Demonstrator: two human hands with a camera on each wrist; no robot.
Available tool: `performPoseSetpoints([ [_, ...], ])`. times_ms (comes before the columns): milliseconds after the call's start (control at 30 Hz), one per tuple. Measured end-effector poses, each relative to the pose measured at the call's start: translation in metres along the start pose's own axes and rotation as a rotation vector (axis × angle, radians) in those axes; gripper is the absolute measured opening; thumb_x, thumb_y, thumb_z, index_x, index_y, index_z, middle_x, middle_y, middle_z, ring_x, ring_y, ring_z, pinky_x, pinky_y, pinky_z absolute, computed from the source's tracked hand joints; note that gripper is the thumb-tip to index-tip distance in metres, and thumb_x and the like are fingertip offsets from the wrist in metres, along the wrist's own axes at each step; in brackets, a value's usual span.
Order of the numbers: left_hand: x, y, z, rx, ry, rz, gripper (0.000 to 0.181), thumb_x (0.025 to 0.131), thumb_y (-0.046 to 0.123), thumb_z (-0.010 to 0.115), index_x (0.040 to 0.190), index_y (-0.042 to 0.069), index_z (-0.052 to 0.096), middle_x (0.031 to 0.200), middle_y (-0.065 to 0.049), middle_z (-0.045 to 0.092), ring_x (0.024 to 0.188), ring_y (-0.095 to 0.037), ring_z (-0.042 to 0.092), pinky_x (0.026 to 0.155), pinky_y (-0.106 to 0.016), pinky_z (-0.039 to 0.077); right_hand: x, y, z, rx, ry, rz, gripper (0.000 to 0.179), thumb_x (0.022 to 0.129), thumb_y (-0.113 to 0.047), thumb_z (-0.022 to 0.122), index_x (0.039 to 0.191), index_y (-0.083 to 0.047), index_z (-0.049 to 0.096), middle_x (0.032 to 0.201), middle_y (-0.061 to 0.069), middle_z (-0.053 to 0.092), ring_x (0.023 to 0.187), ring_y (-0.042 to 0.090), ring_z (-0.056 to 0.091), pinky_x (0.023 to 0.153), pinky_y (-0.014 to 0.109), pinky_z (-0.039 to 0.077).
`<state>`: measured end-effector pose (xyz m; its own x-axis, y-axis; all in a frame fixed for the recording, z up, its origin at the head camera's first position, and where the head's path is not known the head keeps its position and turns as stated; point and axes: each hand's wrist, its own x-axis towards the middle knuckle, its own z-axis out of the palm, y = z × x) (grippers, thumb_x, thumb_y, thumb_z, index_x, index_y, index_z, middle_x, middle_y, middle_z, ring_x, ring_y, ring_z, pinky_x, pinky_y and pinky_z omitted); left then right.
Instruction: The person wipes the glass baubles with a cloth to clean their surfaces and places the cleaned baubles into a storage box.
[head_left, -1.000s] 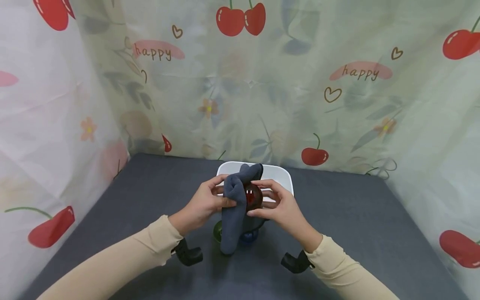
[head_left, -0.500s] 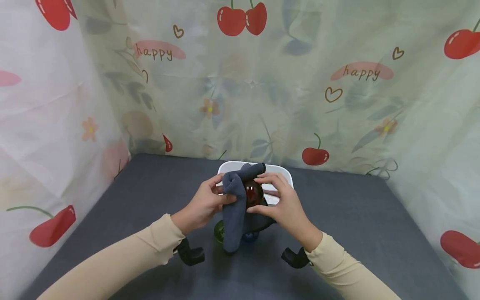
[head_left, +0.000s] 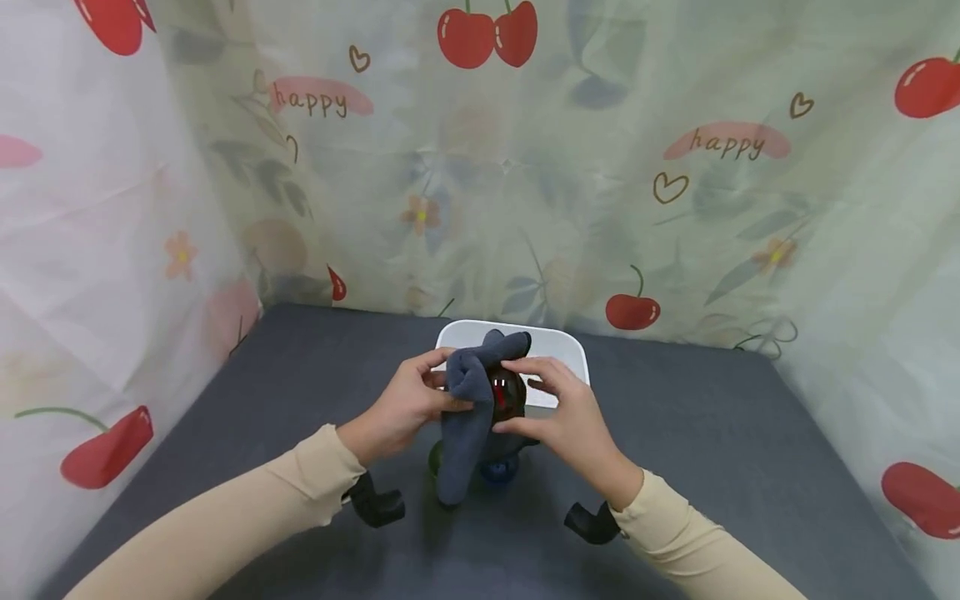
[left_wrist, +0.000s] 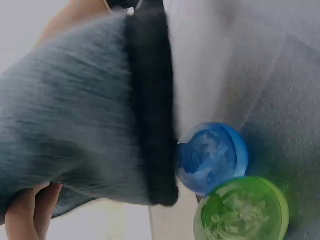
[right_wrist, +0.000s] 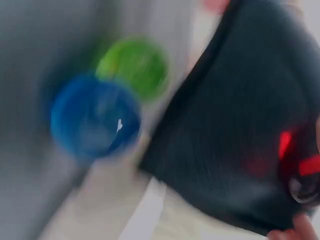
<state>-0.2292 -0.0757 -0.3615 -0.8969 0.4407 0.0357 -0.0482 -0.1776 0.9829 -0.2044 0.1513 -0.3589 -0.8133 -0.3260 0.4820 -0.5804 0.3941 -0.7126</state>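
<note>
My left hand (head_left: 405,404) pinches a folded grey cloth (head_left: 463,442) with a dark edge, which hangs down below the fingers. At the cloth's right side, my right hand (head_left: 573,412) holds a dark red, see-through round object (head_left: 510,393) between thumb and fingers; the cloth lies against it. Whether it is a ball or a small bowl I cannot tell. Below the hands are a similar blue object (left_wrist: 212,157) and a green one (left_wrist: 242,210), side by side on the table. In the head view the cloth partly covers both. The right wrist view is blurred.
A white tray (head_left: 561,343) stands just behind the hands, partly hidden by them. The table has a dark grey cover (head_left: 675,450). Printed curtains (head_left: 495,183) enclose its back and sides. A black camera mount (head_left: 375,504) sticks out under each wrist.
My right fingers have shifted around the red object, which has turned slightly. The cloth's hanging parts have swung a little to the left. The left hand keeps its pinch.
</note>
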Motion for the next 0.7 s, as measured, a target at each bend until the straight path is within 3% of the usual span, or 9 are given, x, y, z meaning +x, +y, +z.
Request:
performPoseSetpoints([
  [67,0.001,0.001,-0.001,0.026,0.005,0.027,0.046,0.082,-0.007,0.068,0.125,0.006,0.058,0.099,-0.004,0.071,0.085,-0.017,0.07,0.071,-0.035,0.059,0.002,-0.002,-0.001,-0.164,0.028,-0.084,0.072,0.061,-0.016,0.092,0.126,-0.015,0.062,0.117,0.002,0.06,0.11,0.016,0.058,0.089,0.03,0.054],
  [100,0.0,0.001,-0.002,0.023,0.007,0.034,0.043,0.083,-0.005,0.069,0.124,0.006,0.059,0.097,-0.003,0.071,0.083,-0.016,0.07,0.071,-0.033,0.059,0.003,-0.002,-0.002,-0.174,0.032,-0.104,0.072,0.061,-0.015,0.092,0.126,-0.014,0.062,0.116,0.003,0.06,0.108,0.016,0.059,0.087,0.028,0.055],
  [167,0.0,0.0,-0.002,-0.021,-0.003,0.033,0.042,0.085,-0.005,0.067,0.125,0.005,0.057,0.097,-0.001,0.071,0.083,-0.014,0.07,0.071,-0.031,0.058,0.004,-0.002,-0.004,-0.047,0.004,-0.063,0.07,0.063,-0.01,0.09,0.127,-0.012,0.061,0.116,0.005,0.059,0.104,0.015,0.063,0.084,0.026,0.056],
  [300,0.0,-0.003,-0.002,-0.157,-0.065,-0.012,0.052,0.087,-0.01,0.06,0.134,0.008,0.048,0.104,0.0,0.069,0.085,-0.012,0.069,0.074,-0.028,0.058,0.005,-0.001,-0.004,0.35,-0.02,0.134,0.061,0.071,0.0,0.083,0.126,-0.006,0.059,0.123,0.01,0.056,0.102,0.018,0.066,0.087,0.031,0.055],
  [333,0.0,-0.003,-0.002,-0.173,-0.072,-0.021,0.053,0.087,-0.011,0.06,0.135,0.008,0.047,0.105,0.0,0.069,0.086,-0.012,0.069,0.075,-0.029,0.058,0.006,-0.001,-0.003,0.363,-0.019,0.158,0.059,0.072,-0.001,0.083,0.125,-0.006,0.058,0.124,0.01,0.056,0.105,0.016,0.066,0.088,0.031,0.055],
  [400,0.001,-0.003,-0.001,-0.162,-0.07,-0.022,0.055,0.085,-0.012,0.061,0.135,0.009,0.049,0.105,-0.001,0.068,0.089,-0.014,0.069,0.076,-0.031,0.058,0.006,-0.001,-0.003,0.244,-0.028,0.121,0.058,0.071,-0.007,0.086,0.121,-0.007,0.058,0.122,0.008,0.058,0.105,0.016,0.064,0.088,0.03,0.055],
  [533,0.003,0.0,-0.001,-0.049,-0.013,0.012,0.046,0.083,-0.008,0.068,0.124,0.008,0.058,0.104,-0.004,0.069,0.09,-0.017,0.07,0.075,-0.034,0.058,0.007,-0.001,-0.007,-0.11,-0.026,-0.058,0.063,0.063,-0.016,0.091,0.118,-0.012,0.06,0.115,0.002,0.064,0.1,0.014,0.065,0.085,0.025,0.055],
  [600,0.003,0.001,-0.001,-0.025,0.003,0.017,0.044,0.083,-0.009,0.068,0.123,0.006,0.059,0.105,-0.005,0.068,0.089,-0.017,0.069,0.074,-0.034,0.058,0.007,0.0,-0.009,-0.075,-0.041,-0.072,0.065,0.062,-0.011,0.091,0.12,-0.012,0.06,0.114,0.003,0.064,0.095,0.015,0.067,0.083,0.026,0.056],
  [700,0.003,0.003,0.001,-0.049,-0.012,0.005,0.049,0.084,-0.012,0.064,0.129,0.004,0.054,0.107,-0.004,0.066,0.092,-0.015,0.067,0.075,-0.032,0.058,0.006,0.0,-0.011,0.188,-0.072,0.023,0.066,0.066,-0.001,0.087,0.125,-0.01,0.058,0.12,0.007,0.06,0.096,0.016,0.068,0.084,0.029,0.056],
])
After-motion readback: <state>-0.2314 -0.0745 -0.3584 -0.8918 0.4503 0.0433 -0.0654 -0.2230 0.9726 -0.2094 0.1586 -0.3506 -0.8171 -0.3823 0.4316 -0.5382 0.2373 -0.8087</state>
